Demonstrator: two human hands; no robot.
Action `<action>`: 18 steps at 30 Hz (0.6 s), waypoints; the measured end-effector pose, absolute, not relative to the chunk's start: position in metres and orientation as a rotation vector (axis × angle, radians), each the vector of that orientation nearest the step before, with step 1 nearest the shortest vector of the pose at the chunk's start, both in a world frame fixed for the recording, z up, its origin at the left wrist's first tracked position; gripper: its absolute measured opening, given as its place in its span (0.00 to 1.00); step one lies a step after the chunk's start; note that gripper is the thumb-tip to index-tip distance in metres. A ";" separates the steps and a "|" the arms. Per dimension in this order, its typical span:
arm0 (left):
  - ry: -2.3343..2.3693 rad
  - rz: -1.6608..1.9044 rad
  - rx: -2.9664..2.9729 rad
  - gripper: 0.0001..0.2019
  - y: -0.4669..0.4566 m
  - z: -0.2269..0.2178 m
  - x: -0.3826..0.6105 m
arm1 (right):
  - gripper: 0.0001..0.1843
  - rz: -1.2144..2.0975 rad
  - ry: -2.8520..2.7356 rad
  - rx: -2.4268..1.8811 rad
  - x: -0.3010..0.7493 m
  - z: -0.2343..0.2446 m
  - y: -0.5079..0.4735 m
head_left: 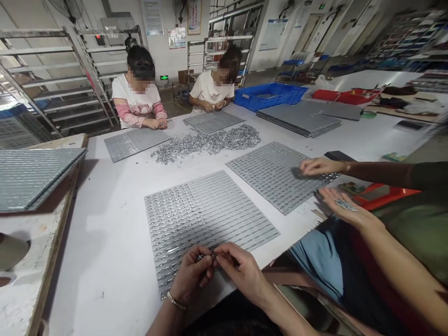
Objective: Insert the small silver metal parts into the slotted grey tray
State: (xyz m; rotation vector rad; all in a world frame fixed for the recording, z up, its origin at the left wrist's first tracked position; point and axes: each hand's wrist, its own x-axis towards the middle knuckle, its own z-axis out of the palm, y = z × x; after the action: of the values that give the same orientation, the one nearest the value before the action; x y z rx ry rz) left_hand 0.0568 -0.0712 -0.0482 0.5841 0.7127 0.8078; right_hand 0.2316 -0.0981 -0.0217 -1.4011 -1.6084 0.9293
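Over the near edge of a grey ridged board (210,210), my two hands meet at their fingertips. My left hand (196,270) is closed, with small shiny metal pieces (200,256) showing between its curled fingers. My right hand (243,268) pinches thumb and forefinger right beside the left fingertips; whatever is in that pinch is too small to make out. Rows of shiny metal pieces fill the left part of the board, while its right part shows bare parallel lines.
A loose heap of metal pieces (213,142) lies mid-table. At right, a co-worker's hand (322,166) is over another board (271,172); their open palm (345,205) holds pieces. Two people sit opposite with boards. A blue bin (269,95) and stacked boards (297,119) stand behind.
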 end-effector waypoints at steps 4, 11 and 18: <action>0.660 0.759 0.595 0.22 -0.073 -0.048 0.058 | 0.11 1.059 -1.614 -1.368 0.231 -0.018 -0.099; 0.771 0.926 0.483 0.20 -0.069 -0.040 0.058 | 0.18 1.115 -1.418 -1.673 0.252 -0.028 -0.092; 0.813 0.993 0.546 0.21 -0.068 -0.039 0.056 | 0.16 0.998 -1.563 -1.877 0.246 -0.048 -0.093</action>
State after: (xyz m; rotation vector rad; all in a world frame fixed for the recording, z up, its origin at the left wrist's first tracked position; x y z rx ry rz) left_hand 0.0564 -0.0683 -0.0391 0.5463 0.8129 0.9928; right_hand 0.2458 -0.0934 -0.0476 -1.8772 -1.5631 0.9981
